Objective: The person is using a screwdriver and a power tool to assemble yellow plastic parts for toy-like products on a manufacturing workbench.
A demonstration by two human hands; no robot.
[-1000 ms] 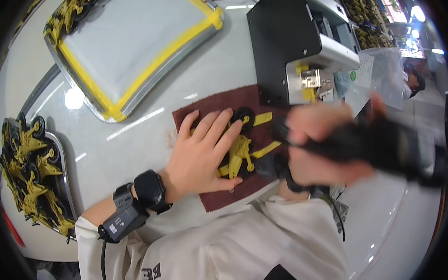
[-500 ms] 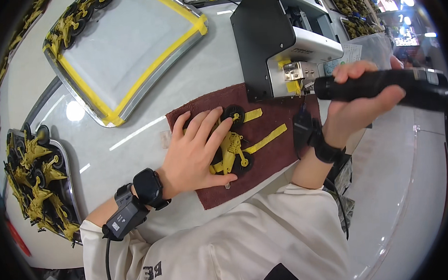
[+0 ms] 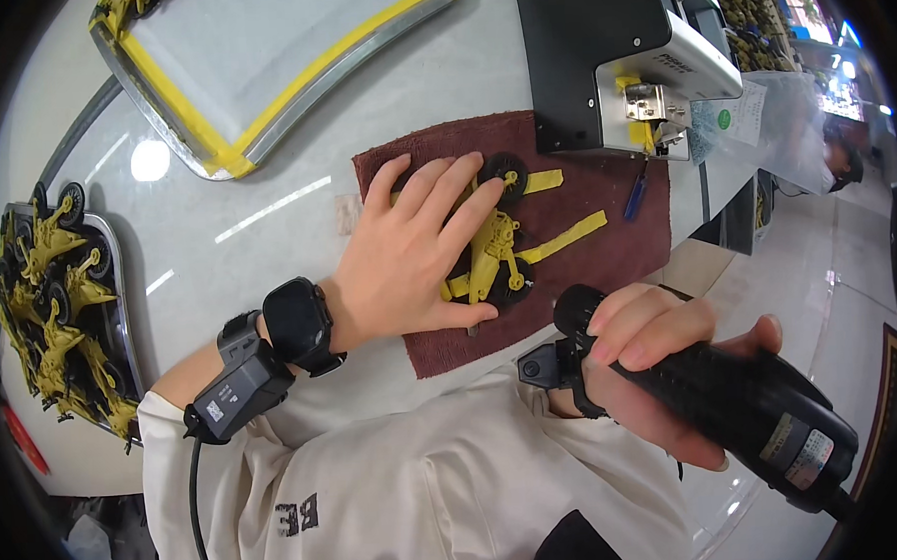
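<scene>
A yellow toy motorcycle [image 3: 489, 253] with black wheels lies on its side on a brown cloth [image 3: 607, 238]. Over it spreads my left hand [image 3: 412, 242], its fingers curved past one edge and its thumb at the other, holding it down. Part of the toy is hidden under the palm. My right hand [image 3: 642, 347] wraps round a black electric screwdriver [image 3: 734, 403], off the cloth's lower right edge. Its front end points up and left, toward the toy; the bit cannot be made out. Two yellow tape strips [image 3: 564, 237] lie beside the toy.
A black-and-silver screw feeder [image 3: 609, 58] stands at the cloth's far edge, near a small blue-handled screwdriver [image 3: 636, 199]. A tray [image 3: 122, 324] of several toy motorcycles is at left. A yellow-taped frame [image 3: 253, 148] lies at the back, a plastic bag [image 3: 777, 130] at right.
My right hand has brought the electric screwdriver down and nearer, from beside the screw feeder to below the cloth's right side. My left hand stays on the toy motorcycle; the whole view has shifted.
</scene>
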